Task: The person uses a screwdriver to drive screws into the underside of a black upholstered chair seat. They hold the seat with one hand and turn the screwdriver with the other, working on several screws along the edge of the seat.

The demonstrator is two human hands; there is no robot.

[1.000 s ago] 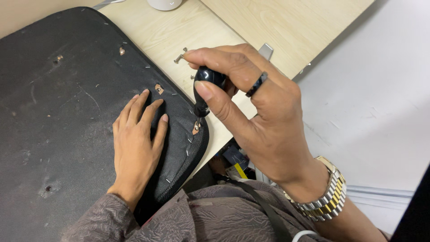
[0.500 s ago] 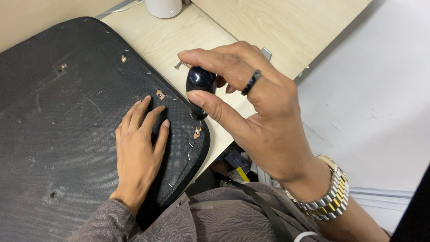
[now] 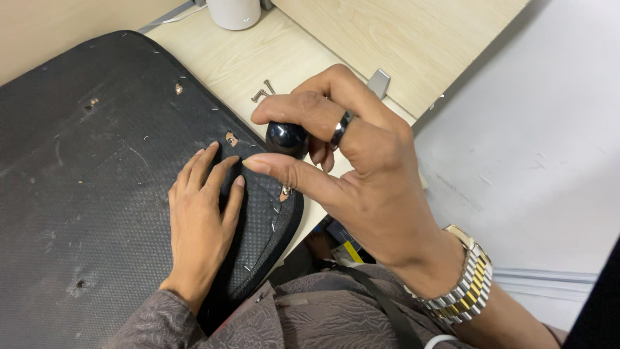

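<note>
Right hand (image 3: 361, 174) grip closed on glossy black round-handled tool (image 3: 287, 138) over stapled black fabric-covered panel (image 3: 97, 168); left hand (image 3: 203, 213) flat, empty; slipped tip could jab nearby fingers.

No packages, labels, signs or screens.

two screws (image 3: 263, 91), one black pad (image 3: 97, 194), two hands (image 3: 203, 213)

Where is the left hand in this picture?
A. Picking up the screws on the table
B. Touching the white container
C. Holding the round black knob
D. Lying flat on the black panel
D: the left hand lies flat, fingers spread, on the black panel, while the right hand holds the black knob.
</note>
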